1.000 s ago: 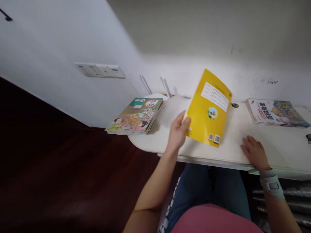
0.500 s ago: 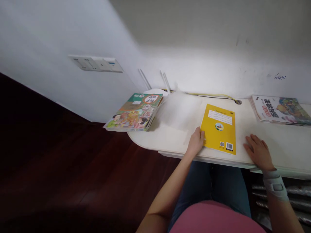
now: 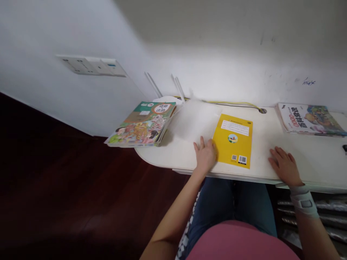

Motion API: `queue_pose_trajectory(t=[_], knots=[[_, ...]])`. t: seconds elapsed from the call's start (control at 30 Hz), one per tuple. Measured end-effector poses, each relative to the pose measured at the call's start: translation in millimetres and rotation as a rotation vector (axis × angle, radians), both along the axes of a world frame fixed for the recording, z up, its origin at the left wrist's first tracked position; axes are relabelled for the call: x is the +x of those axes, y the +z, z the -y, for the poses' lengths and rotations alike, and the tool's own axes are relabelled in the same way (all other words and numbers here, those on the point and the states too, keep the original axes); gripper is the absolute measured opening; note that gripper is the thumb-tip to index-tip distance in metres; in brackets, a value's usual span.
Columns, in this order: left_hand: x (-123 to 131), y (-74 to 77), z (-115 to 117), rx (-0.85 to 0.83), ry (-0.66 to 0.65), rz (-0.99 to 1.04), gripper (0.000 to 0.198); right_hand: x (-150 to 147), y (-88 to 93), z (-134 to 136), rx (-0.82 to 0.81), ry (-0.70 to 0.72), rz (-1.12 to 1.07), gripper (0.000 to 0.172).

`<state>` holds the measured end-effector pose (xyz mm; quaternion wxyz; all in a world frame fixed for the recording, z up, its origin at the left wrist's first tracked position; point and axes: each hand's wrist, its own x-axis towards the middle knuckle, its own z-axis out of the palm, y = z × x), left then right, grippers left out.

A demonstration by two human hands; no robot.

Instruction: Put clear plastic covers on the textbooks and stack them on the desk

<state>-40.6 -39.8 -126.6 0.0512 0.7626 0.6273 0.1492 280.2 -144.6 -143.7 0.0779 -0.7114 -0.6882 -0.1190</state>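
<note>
A yellow booklet (image 3: 233,140) lies flat, back cover up, near the front edge of the white desk (image 3: 271,130). My left hand (image 3: 204,154) rests flat on the desk with its fingers spread, touching the booklet's left edge. Flat on the desk to the booklet's right lies my right hand (image 3: 283,165), fingers apart and holding nothing; a grey band wraps that wrist.
A stack of colourful books (image 3: 142,124) overhangs the desk's left end. Another stack (image 3: 307,118) lies at the far right. A yellow cable (image 3: 235,104) runs along the wall to a hole. Wall switches (image 3: 90,65) are at the left. Dark wooden floor lies below.
My left hand lowered the upright yellow booklet flat onto the desk, then let go and now lies open at its left edge. The right hand has stayed in place.
</note>
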Motion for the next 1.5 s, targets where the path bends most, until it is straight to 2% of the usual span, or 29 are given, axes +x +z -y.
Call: queue_pose_trajectory(t=[0.27,0.4,0.53,0.63,0.77,1.0,1.1,1.2,1.3,1.37,1.4,1.43,1.5], knots=[[-45.2,2.3,-8.3,0.026,0.172,-0.108,0.048,0.8,0.6,0.2,0.001,0.004,-0.002,0.045],[-52.5,1.9,-11.2,-0.009,0.176,-0.113,0.050,2.1,-0.9,0.5,-0.011,0.004,0.005,0.045],[-51.3,0.4,-8.9,0.030,0.197,-0.097,0.051,-4.0,4.5,2.0,0.028,-0.014,0.049,0.045],[-51.3,-1.4,-5.2,0.062,0.200,-0.090,0.055,-21.3,12.2,3.5,0.106,0.014,0.095,0.044],[-53.0,-3.0,-2.5,0.092,0.185,-0.071,0.052,-60.4,17.5,2.8,0.128,0.188,0.054,0.044],[-50.2,1.2,0.5,0.166,0.164,-0.063,0.043,-123.9,18.6,-10.5,0.034,0.417,-0.094,0.048],[-49.8,1.4,1.0,0.185,0.157,-0.024,0.040,-139.8,21.0,-15.5,-0.015,0.487,-0.131,0.048],[-50.2,4.2,0.5,0.193,0.152,0.111,0.040,-147.8,20.7,-16.9,-0.040,0.513,-0.164,0.045],[-44.1,16.0,0.9,0.115,0.044,0.471,0.053,-150.3,19.3,-17.3,-0.054,0.511,-0.195,0.042],[-31.6,28.0,2.4,0.020,-0.141,0.718,0.061,-150.1,19.1,-17.8,-0.055,0.521,-0.210,0.040],[-22.3,33.9,3.7,-0.011,-0.250,0.771,0.064,-149.1,19.1,-18.1,-0.050,0.529,-0.219,0.039],[-11.2,39.0,5.4,-0.026,-0.355,0.755,0.065,-147.0,19.1,-18.2,-0.041,0.532,-0.230,0.038],[14.9,45.3,10.2,-0.006,-0.501,0.554,0.069,-138.3,18.1,-16.8,-0.003,0.488,-0.253,0.038]])
